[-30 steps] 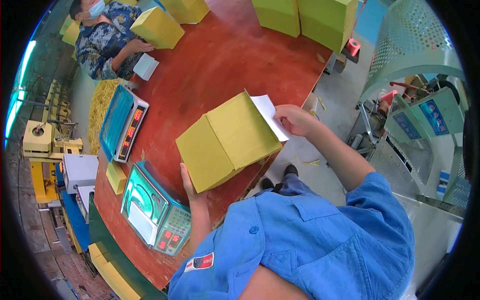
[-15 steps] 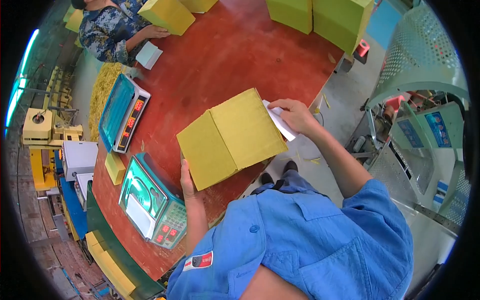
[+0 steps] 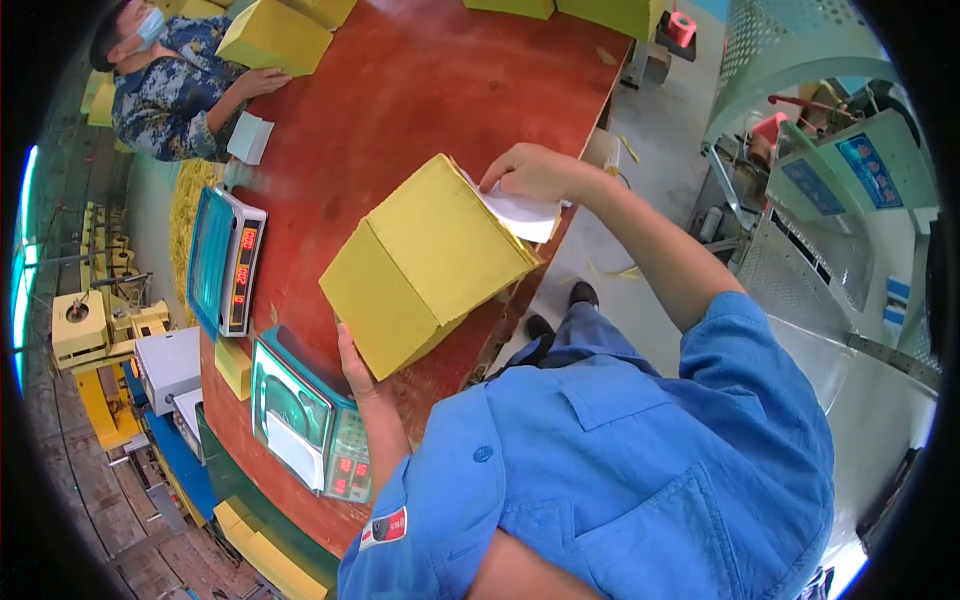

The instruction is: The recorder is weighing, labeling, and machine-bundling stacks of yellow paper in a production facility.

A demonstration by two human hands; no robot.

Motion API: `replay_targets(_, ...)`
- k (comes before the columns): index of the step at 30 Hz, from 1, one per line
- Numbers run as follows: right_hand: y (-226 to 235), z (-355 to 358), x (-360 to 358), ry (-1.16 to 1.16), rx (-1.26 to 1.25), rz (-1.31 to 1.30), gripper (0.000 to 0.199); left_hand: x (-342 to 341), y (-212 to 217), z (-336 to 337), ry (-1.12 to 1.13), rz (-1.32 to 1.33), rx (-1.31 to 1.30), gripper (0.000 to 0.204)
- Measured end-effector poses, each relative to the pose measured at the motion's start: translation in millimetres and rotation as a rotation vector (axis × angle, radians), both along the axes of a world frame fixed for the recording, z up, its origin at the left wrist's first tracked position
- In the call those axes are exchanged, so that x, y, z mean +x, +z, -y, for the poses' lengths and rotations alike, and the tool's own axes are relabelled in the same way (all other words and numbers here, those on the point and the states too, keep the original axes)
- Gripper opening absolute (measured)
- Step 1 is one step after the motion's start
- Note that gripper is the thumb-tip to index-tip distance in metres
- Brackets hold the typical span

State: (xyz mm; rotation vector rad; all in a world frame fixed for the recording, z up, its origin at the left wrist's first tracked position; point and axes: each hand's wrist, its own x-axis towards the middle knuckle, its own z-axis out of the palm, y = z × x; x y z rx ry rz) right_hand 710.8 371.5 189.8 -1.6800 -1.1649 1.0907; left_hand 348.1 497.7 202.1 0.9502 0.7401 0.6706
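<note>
A large yellow box-shaped block [image 3: 440, 240], with a crease or edge across its upper side, is tilted over the near edge of the red table [image 3: 400, 110]. At its lower left corner my left hand [image 3: 357, 368] grips it, thumb up along the side and the other fingers hidden beneath. Against its right side lies a white paper sheet [image 3: 528, 216], bent and partly tucked behind the block's edge. My right hand [image 3: 532, 172] has its fingers curled and pressed on that sheet. Whether the block is solid or hollow I cannot tell.
Two digital scales, one farther [image 3: 238, 280] and one nearer [image 3: 345, 445], stand on the left; white paper [image 3: 295, 448] lies on the nearer one. Across the table a masked person [image 3: 170, 105] holds another yellow block [image 3: 275, 38]. Metal machinery [image 3: 820, 250] stands at right.
The whole view has shifted, and the block sits farther left and higher in it. My right hand has moved along the sheet, which is now more bent and spread at the block's side.
</note>
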Motion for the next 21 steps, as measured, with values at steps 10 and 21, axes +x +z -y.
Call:
replay_targets(10, -8.2, 18.5, -27.6, -0.251, 0.009, -0.219, 0.038, -8.1, -4.3, -3.2, -0.048, 0.047, 0.019, 0.05)
replay_targets(21, -16.4, 22.5, -24.1, -0.45, 0.042, 0.012, 0.037, 2.3, -0.1, 4.2, 0.039, 0.022, 0.059, 0.048)
